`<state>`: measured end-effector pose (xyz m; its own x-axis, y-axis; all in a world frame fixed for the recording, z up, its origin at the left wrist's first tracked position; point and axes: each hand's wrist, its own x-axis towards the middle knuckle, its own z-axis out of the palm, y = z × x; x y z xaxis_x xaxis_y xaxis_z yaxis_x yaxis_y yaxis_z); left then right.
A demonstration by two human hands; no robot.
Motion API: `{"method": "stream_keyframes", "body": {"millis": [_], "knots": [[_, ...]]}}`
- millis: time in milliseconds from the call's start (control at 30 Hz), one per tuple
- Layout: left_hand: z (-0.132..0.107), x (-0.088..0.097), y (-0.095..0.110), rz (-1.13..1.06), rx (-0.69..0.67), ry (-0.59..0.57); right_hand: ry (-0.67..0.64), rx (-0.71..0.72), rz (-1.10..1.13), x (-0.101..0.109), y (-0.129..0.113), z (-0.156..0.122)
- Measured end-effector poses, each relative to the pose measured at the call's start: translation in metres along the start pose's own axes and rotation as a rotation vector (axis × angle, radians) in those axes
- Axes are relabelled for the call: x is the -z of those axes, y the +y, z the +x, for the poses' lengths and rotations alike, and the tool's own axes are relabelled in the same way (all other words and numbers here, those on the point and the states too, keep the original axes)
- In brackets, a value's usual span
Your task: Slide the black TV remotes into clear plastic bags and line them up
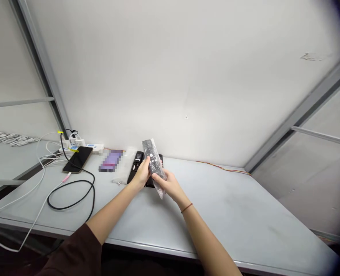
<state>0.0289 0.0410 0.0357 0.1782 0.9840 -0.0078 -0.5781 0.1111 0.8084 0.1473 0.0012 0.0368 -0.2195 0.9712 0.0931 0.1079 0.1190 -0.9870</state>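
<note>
Both hands hold a black remote control in a clear plastic bag (153, 160) above the grey table (230, 214). My left hand (142, 174) grips its left side with the thumb on the front. My right hand (169, 184) holds the lower end of the bag, fingers closed round it. Two more black remotes (136, 165) lie on the table just behind the hands, next to an empty-looking clear bag (124, 166).
A phone (78, 159) lies at the left with a black cable (72, 191) looping from it. A white power strip with chargers (80, 145) sits against the wall. White cables (28, 191) trail off the left edge. A blurred purple item (111, 160) lies nearby.
</note>
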Motion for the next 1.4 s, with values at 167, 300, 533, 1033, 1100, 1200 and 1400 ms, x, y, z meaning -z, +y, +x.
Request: {"method": "stream_keyframes", "body": {"millis": [167,300,533,1033,1100,1200,1400], "knots": [[-0.006,-0.002,0.018,-0.072,0.061,0.057,-0.154,-0.093,0.017,-0.006,0.007,0.0],[-0.005,0.001,0.027,-0.106,0.101,0.056,-0.22,-0.19,0.161,-0.011,0.007,-0.003],[-0.005,0.002,0.033,-0.12,0.095,0.066,-0.342,-0.335,0.251,-0.014,0.011,-0.006],[-0.007,-0.003,0.014,-0.03,-0.051,0.054,-0.174,-0.173,0.126,-0.015,0.007,-0.006],[-0.006,-0.002,0.019,-0.045,-0.096,0.072,-0.219,-0.179,0.079,-0.014,0.006,-0.007],[-0.001,0.008,0.041,-0.069,-0.195,0.144,-0.268,-0.092,-0.161,-0.011,0.005,-0.009],[0.017,0.059,0.086,-0.037,-0.384,0.402,0.017,0.074,-0.914,0.011,0.006,-0.004]]}}
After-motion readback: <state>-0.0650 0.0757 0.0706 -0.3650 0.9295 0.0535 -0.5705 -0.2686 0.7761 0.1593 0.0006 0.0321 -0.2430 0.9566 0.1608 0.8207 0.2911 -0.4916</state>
